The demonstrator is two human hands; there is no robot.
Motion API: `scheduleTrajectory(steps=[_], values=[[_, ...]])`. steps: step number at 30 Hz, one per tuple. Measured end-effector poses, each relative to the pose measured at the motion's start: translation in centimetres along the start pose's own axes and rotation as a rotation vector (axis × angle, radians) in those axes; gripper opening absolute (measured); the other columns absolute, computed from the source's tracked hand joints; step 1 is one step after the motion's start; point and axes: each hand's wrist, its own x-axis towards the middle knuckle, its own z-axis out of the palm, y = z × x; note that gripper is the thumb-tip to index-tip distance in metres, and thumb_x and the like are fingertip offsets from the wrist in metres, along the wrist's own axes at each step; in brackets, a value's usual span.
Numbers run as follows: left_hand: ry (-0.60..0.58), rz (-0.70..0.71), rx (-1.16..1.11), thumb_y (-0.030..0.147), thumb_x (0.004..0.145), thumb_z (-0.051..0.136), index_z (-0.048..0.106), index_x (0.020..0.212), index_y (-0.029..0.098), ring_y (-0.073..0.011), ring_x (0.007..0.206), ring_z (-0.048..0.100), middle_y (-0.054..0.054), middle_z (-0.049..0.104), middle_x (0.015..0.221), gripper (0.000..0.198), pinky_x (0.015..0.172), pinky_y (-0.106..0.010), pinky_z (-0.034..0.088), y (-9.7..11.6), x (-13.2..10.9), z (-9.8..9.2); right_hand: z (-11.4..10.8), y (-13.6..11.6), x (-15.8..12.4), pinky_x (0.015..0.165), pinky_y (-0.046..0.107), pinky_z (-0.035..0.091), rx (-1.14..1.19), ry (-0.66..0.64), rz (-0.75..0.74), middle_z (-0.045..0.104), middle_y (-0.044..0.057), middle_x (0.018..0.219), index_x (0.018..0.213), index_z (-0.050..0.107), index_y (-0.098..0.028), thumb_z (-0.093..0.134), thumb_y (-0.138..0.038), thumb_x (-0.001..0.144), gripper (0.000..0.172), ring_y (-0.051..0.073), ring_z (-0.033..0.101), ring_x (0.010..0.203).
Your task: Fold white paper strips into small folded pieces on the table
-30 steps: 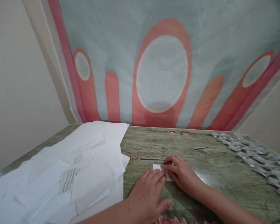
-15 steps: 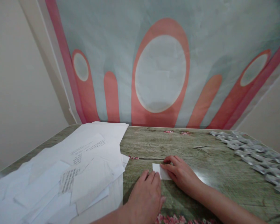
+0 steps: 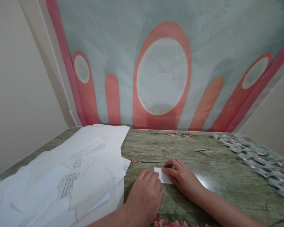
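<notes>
A small white piece of paper (image 3: 160, 175) lies flat on the wood-patterned table, between my two hands. My right hand (image 3: 182, 177) is over its right part, with curled fingers and thumb gripping it; that end of the paper is hidden. From the left, my left hand (image 3: 145, 194) rests palm down with its fingers stretched out side by side. Its fingertips are at the paper's lower left edge, and I cannot tell whether they press on it.
A large heap of white sheets (image 3: 92, 186), some printed, covers the table's left side. Several folded grey-white paper pieces (image 3: 253, 154) stand in rows at the right. Behind the table (image 3: 151, 145) rises a wall sheet (image 3: 123, 41) with red and white shapes.
My left hand has shifted slightly up and left along the paper's edge. The right hand stays on the paper, and the view has tilted a little.
</notes>
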Motion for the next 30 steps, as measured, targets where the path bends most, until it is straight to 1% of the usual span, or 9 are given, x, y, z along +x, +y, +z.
scheduleTrajectory(steps=[2,4,7,10,14,16,23,26,30], values=[[0.017,0.031,-0.018,0.03,0.091,0.041,0.057,0.112,0.014,-0.0225,0.113,0.049,-0.009,0.057,0.12,0.031,0.102,-0.039,0.031,0.0,-0.1,0.4,0.1,0.1,-0.1,0.08,0.035,0.044,0.009,0.009,-0.011,0.058,0.007,0.098,0.101,0.065,-0.023,0.048,-0.009,0.085,0.027,0.02,0.052,0.092],[0.003,0.044,-0.024,0.032,0.092,0.04,0.055,0.116,0.014,-0.0226,0.115,0.048,-0.009,0.056,0.123,0.034,0.102,-0.039,0.03,0.0,-0.3,0.9,0.3,0.3,-0.2,0.079,0.034,0.044,0.011,0.029,-0.026,0.058,0.007,0.099,0.103,0.064,-0.023,0.047,-0.009,0.086,0.028,0.02,0.052,0.091],[-0.023,0.028,-0.022,0.034,0.092,0.038,0.054,0.119,0.012,-0.0237,0.116,0.048,-0.01,0.055,0.124,0.038,0.103,-0.04,0.03,0.0,-0.3,1.3,0.4,0.5,-0.4,0.079,0.035,0.045,-0.003,0.071,-0.03,0.058,0.009,0.102,0.105,0.064,-0.022,0.047,-0.009,0.086,0.029,0.021,0.052,0.093],[-0.035,-0.001,-0.026,0.036,0.093,0.037,0.05,0.124,0.011,-0.0248,0.119,0.046,-0.011,0.052,0.129,0.042,0.104,-0.041,0.03,-0.5,-0.1,1.3,0.4,0.4,-0.6,0.081,0.038,0.045,-0.031,0.096,-0.045,0.057,0.01,0.105,0.108,0.062,-0.021,0.045,-0.008,0.086,0.03,0.022,0.052,0.096],[-0.042,-0.03,-0.039,0.036,0.092,0.038,0.047,0.128,0.013,-0.0237,0.121,0.043,-0.011,0.048,0.132,0.043,0.105,-0.04,0.03,-1.4,0.4,1.2,-0.1,-0.3,-0.7,0.082,0.039,0.044,-0.068,0.062,-0.142,0.059,0.009,0.107,0.115,0.058,-0.025,0.051,-0.012,0.086,0.033,0.023,0.052,0.097],[-0.039,-0.03,-0.044,0.036,0.092,0.038,0.046,0.128,0.013,-0.0226,0.122,0.043,-0.01,0.048,0.132,0.044,0.106,-0.039,0.029,-1.7,0.5,1.2,-0.3,-0.6,-0.7,0.082,0.039,0.044,-0.094,0.04,-0.168,0.06,0.009,0.108,0.117,0.057,-0.026,0.053,-0.013,0.085,0.035,0.023,0.052,0.098],[-0.041,-0.02,-0.031,0.037,0.092,0.037,0.046,0.128,0.012,-0.0235,0.122,0.042,-0.011,0.048,0.132,0.044,0.106,-0.041,0.028,-1.8,0.5,1.3,-0.4,-1.1,-0.5,0.085,0.04,0.042,-0.154,0.023,-0.166,0.058,0.008,0.114,0.123,0.053,-0.028,0.058,-0.013,0.083,0.043,0.025,0.049,0.104],[-0.032,-0.013,-0.027,0.037,0.093,0.037,0.047,0.128,0.013,-0.0228,0.122,0.042,-0.01,0.049,0.131,0.044,0.106,-0.041,0.028,-1.7,0.6,1.3,-0.4,-1.2,-0.5,0.084,0.04,0.041,-0.167,0.009,-0.166,0.059,0.008,0.111,0.121,0.055,-0.027,0.059,-0.013,0.082,0.041,0.025,0.05,0.103],[-0.024,-0.022,-0.025,0.038,0.093,0.038,0.048,0.126,0.014,-0.0218,0.123,0.042,-0.01,0.049,0.131,0.043,0.107,-0.04,0.027,-1.7,0.6,1.4,-0.8,-1.2,-0.5,0.082,0.038,0.042,-0.199,-0.016,-0.151,0.061,0.007,0.104,0.112,0.061,-0.024,0.061,-0.013,0.081,0.033,0.025,0.051,0.1]])
